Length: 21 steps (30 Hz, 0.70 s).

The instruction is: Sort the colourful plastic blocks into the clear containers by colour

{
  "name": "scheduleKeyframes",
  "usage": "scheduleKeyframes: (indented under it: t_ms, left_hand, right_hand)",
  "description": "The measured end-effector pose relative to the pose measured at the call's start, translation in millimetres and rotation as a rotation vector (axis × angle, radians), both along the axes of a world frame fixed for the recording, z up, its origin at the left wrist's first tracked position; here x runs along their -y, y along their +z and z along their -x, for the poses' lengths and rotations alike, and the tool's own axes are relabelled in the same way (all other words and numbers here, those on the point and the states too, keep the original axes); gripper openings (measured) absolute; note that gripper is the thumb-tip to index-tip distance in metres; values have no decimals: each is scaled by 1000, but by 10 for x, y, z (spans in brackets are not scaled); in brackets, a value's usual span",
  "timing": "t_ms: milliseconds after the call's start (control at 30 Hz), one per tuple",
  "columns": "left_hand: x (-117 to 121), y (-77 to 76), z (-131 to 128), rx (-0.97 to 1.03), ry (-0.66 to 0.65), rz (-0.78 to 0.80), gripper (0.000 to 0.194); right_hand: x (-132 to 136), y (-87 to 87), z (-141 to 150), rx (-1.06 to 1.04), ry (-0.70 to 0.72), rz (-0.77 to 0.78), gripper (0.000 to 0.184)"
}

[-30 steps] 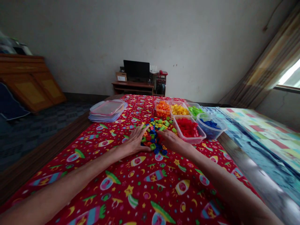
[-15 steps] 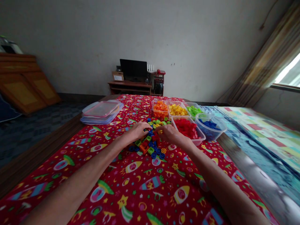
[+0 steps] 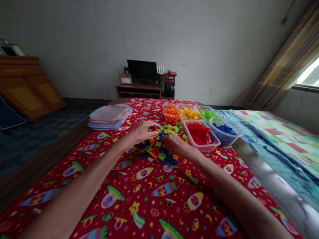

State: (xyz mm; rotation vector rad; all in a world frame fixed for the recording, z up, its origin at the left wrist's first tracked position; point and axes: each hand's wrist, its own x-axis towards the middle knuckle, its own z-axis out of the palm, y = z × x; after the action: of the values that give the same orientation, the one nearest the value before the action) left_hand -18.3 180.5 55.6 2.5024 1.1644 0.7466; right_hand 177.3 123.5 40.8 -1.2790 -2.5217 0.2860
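A mixed pile of plastic building blocks (image 3: 156,154) in several colours lies on the red patterned cloth (image 3: 149,205). My left hand (image 3: 146,130) hovers over the pile's left side, thumb and fingers apart, nothing visible in it. Over the middle, my right hand (image 3: 174,143) has its fingers closed at a blue building block (image 3: 162,133) that sticks up by the fingertips. Small blue wheel-like pieces (image 3: 165,161) lie at the pile's near edge. Part of the pile is hidden behind both hands.
Clear tubs hold sorted blocks: orange (image 3: 171,114), yellow (image 3: 190,114), green (image 3: 207,115), red (image 3: 200,133) and blue (image 3: 225,129). Stacked lids (image 3: 109,116) lie at the left. A bed (image 3: 274,142) adjoins on the right; a monitor (image 3: 142,72) stands at the back.
My right hand has moved left and closed in on the blue block. My left hand has shifted slightly left and up, its thumb and fingers further apart. The camera view has tilted slightly.
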Motion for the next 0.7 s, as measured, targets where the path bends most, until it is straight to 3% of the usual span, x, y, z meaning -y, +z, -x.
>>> scheduleKeyframes:
  t_ms: [167,333,567,700]
  left_hand:
    - [199,78,7,-278,-189,147,23]
    - [318,26,-75,-453,-184,160,17]
    - [312,-60,-80,-300,-205,178,28]
    - [204,-142,-35,-130,-183,265,31]
  right_hand:
    - [-5,23,-137,-77,44,85,14]
    - [-8,-4,-161,-59,85,133,16]
    - [-56,-70,-217,-87,13,-9,23]
    - [-53,-29,-208,-160,-52,-98,10]
